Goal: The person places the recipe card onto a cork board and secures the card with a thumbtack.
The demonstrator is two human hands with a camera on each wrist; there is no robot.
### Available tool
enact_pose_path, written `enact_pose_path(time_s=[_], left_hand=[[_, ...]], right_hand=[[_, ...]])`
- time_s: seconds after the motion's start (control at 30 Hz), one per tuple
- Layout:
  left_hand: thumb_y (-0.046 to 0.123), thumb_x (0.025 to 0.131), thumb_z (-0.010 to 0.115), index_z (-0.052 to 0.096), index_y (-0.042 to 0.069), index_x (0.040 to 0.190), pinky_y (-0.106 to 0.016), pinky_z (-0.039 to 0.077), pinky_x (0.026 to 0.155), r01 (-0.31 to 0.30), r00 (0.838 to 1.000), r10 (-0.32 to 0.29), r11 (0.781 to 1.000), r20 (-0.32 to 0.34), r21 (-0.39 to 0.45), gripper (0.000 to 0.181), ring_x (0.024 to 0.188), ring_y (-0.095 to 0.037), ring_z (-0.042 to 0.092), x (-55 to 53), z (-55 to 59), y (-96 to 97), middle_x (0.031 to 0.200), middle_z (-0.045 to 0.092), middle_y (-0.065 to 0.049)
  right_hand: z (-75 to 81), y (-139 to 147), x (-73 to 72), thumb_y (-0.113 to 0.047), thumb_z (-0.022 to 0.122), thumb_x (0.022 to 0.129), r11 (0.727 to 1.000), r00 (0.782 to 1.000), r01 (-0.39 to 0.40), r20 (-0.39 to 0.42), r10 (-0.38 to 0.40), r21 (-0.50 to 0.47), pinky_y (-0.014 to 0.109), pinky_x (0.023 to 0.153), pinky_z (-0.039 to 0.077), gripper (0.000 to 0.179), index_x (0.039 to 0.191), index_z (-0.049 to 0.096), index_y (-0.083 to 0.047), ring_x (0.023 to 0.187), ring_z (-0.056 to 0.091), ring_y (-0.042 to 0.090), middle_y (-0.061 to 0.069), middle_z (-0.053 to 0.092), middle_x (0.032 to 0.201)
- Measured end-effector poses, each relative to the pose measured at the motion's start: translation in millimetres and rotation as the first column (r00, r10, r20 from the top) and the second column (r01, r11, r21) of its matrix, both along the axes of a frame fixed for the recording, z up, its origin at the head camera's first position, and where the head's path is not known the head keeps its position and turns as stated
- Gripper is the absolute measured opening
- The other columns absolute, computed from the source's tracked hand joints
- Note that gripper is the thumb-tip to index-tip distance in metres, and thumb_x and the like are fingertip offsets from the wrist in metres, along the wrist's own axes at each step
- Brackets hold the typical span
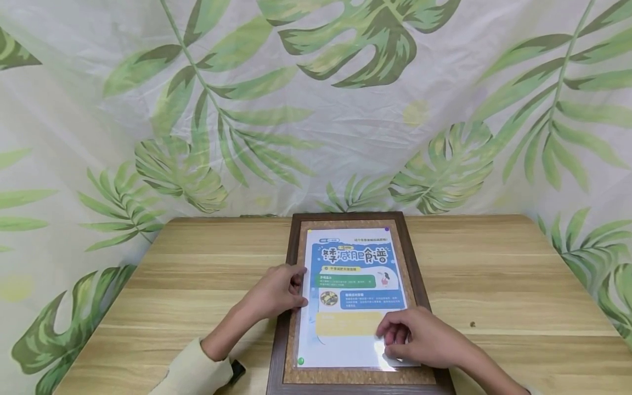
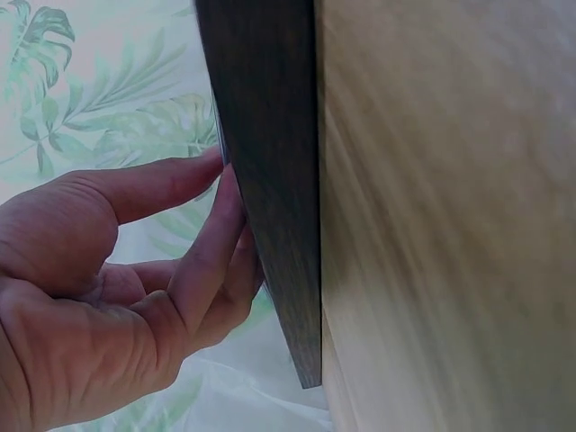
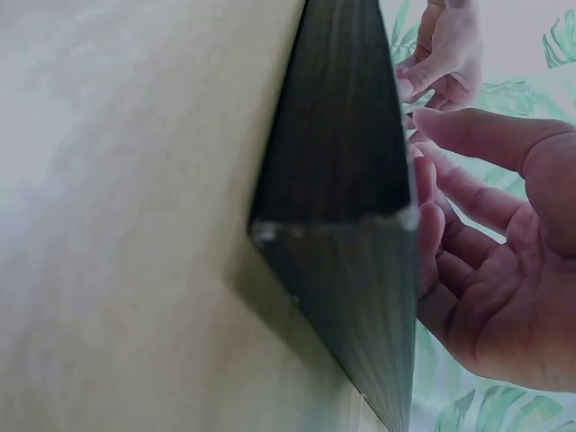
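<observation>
A printed sheet with blue, green and yellow panels lies on a cork board with a dark wooden frame. Pins mark three of its corners: a yellow pin, a purple pin and a green pin. My left hand touches the sheet's left edge, thumb and forefinger apart. Over the lower right of the sheet, my right hand rests with loosely bent fingers, thumb and forefinger apart, nothing visible between them. It covers part of the yellow panel and hides some of that corner.
The board lies on a wood-grain table, its far end near the back edge. Behind and at both sides hangs a leaf-patterned cloth. A small dark spot shows on the tabletop to the right. A black object sits by the left sleeve.
</observation>
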State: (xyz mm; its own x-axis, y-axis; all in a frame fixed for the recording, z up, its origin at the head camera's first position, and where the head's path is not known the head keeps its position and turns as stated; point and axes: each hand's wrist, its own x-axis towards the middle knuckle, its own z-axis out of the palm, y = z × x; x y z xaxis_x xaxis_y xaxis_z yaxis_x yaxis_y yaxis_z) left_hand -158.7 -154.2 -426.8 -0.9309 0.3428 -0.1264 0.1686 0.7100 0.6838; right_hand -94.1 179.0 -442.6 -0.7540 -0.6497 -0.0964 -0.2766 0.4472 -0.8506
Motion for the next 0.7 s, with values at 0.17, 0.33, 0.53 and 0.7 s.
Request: enact_pose_path(time_s=[0.17,0.33,0.53,0.7], left_hand=[[-0.003,0.081,0.090,0.069,-0.008,0.128,-0.027,0.054,0.068,0.004,0.998,-0.008,0.998,-0.064,-0.055,0.052,0.084,-0.017,0.059,0.8,0.4,0.8,0.099,0.063,-0.010],[0.000,0.081,0.092,0.069,-0.007,0.130,-0.028,0.055,0.072,0.013,0.998,-0.017,0.998,-0.064,-0.069,0.055,0.086,-0.018,0.059,-1.8,-0.9,-1.6,0.099,0.064,-0.008],[0.001,0.081,0.092,0.069,-0.008,0.134,-0.028,0.057,0.074,0.018,0.998,-0.022,0.997,-0.054,-0.072,0.058,0.087,-0.016,0.060,-5.7,-2.1,-3.0,0.101,0.065,-0.007],[0.001,0.081,0.092,0.068,-0.007,0.135,-0.028,0.057,0.074,0.025,0.998,-0.028,0.997,-0.051,-0.075,0.059,0.086,-0.016,0.060,-8.4,-3.4,-2.9,0.101,0.066,-0.007]], right_hand=[[-0.2,9.0,2.8,-0.015,0.080,0.095,1.000,1.000,0.007,-0.007,-0.007,-0.001,0.022,0.071,0.058,0.013,0.107,0.076,-0.013,0.080,0.063,-0.002,-0.013,0.069,0.088],[-0.3,21.7,5.3,-0.015,0.079,0.096,0.999,0.999,0.037,-0.029,-0.036,0.009,0.021,0.069,0.057,0.014,0.109,0.076,-0.012,0.080,0.063,-0.003,-0.013,0.069,0.090],[-2.3,44.9,5.6,-0.017,0.078,0.098,0.997,0.993,0.075,-0.094,-0.075,-0.002,0.022,0.065,0.055,0.012,0.109,0.076,-0.013,0.080,0.061,-0.003,-0.013,0.069,0.090],[-1.5,69.5,3.5,-0.020,0.081,0.097,0.992,0.979,0.125,-0.161,-0.122,0.006,0.022,0.064,0.054,0.012,0.108,0.077,-0.018,0.080,0.063,-0.002,-0.015,0.070,0.089]])
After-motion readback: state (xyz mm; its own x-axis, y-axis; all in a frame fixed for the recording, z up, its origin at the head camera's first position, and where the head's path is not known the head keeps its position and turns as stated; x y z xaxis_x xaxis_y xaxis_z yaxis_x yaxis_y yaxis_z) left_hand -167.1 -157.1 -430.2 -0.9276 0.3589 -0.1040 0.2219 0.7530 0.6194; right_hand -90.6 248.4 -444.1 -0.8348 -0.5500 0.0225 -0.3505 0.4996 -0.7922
